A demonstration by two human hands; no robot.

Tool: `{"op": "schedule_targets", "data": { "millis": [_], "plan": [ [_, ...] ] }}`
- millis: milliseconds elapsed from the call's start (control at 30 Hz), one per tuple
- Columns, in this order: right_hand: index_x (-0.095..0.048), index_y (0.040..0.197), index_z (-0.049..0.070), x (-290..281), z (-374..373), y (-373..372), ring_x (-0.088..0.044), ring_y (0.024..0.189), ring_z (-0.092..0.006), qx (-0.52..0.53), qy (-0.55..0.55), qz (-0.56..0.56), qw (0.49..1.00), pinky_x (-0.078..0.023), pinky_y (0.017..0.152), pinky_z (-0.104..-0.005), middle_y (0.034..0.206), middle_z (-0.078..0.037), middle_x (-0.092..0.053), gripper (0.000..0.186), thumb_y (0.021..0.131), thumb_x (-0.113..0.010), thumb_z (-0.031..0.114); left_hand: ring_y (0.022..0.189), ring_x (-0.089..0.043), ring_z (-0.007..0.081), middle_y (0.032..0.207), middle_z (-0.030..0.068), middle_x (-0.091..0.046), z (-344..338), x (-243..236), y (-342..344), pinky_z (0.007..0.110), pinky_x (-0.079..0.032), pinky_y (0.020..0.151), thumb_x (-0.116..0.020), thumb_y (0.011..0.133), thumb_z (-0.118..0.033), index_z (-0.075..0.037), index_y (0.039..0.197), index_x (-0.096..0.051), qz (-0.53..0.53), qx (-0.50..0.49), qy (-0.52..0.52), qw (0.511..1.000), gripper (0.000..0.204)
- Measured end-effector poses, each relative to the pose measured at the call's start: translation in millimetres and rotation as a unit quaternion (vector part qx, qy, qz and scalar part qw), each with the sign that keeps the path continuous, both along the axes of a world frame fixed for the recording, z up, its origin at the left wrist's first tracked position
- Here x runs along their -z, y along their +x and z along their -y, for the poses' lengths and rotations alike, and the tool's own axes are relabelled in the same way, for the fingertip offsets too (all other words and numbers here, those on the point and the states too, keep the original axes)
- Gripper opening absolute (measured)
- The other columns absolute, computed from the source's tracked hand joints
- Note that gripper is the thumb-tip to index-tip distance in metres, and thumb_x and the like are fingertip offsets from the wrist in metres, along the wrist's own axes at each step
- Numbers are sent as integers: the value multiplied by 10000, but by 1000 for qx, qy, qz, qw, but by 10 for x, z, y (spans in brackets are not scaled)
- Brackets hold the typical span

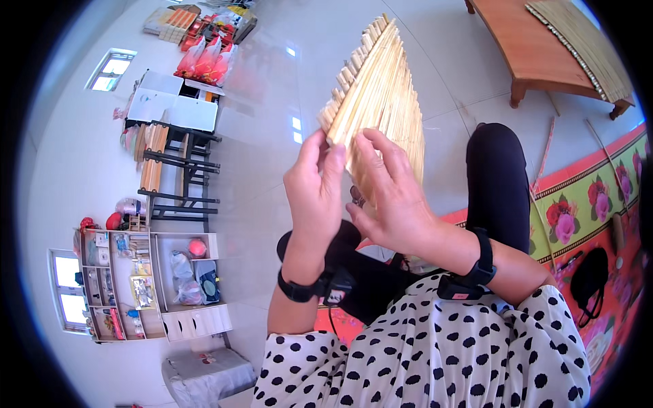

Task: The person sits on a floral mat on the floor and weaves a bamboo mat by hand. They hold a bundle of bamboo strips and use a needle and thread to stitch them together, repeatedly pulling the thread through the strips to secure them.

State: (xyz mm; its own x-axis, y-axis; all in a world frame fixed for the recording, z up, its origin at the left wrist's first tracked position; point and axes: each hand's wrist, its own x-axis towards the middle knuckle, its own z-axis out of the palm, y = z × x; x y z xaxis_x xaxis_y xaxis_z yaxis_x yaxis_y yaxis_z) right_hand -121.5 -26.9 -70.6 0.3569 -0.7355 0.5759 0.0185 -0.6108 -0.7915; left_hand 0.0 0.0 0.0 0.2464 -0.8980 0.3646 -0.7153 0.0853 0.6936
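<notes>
Polka-dot sleeves (435, 353) nearest, black wristbands on both wrists. Left hand (314, 197) and right hand (391, 197) both grasp a bundle of pale bamboo slats (381, 95), held up mid-frame, slats flat and fanned. Far left: open shelf unit (153, 285) stuffed with bags and small boxes. Right: floral mat (592, 204). Far right: wooden bench (537, 47).

A pale tiled floor (272, 88) carries a flowered mat (592, 197), a low wooden bench (524, 47), a shelf unit (153, 285) and dark stools (180, 170).
</notes>
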Motion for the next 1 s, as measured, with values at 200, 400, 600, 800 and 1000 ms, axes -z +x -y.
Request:
{"op": "schedule_targets", "data": {
  "millis": [200,400,600,800,1000],
  "plan": [
    [-347,1409,13,-83,126,-98,-366,1265,-425,48,3,-43,998,-366,1060,-464,1393,-241,-330,757,743,-703,52,905,-603,123,991,118,-685,467,-104,404,275,-467,828,-477,1011,-201,73,1193,-568,-41,28,-12,999,341],
    [-398,1376,7,-145,219,-148,-368,1273,-410,72,13,-58,996,-375,1050,-464,1398,-224,-347,691,755,-698,53,953,-598,145,1056,136,-669,829,-106,927,291,-462,863,-478,1011,-208,59,1200,-548,-30,36,-35,998,335],
    [-410,1370,5,-153,310,-223,-394,1256,-411,91,-22,-63,994,-375,1047,-463,1385,-220,-380,680,751,-690,46,979,-570,152,1068,122,-623,855,-107,1226,292,-451,873,-472,1013,-200,9,1150,-507,-51,16,-15,998,253],
    [-419,1359,-7,-265,500,-287,-412,1263,-402,124,-119,-88,981,-377,1037,-458,1345,-211,-445,670,748,-690,40,967,-561,141,1054,88,-619,692,14,1284,281,-447,881,-473,1012,-182,11,1163,-533,-83,-6,-45,996,252],
    [-479,1314,20,-453,780,-47,-415,1296,-342,185,-241,-153,940,-369,1034,-459,1329,-144,-493,672,712,-764,102,949,-577,128,1022,60,-650,479,43,986,276,-455,872,-491,1005,-159,-14,1163,-575,-28,37,-83,995,231]
  ]
}}
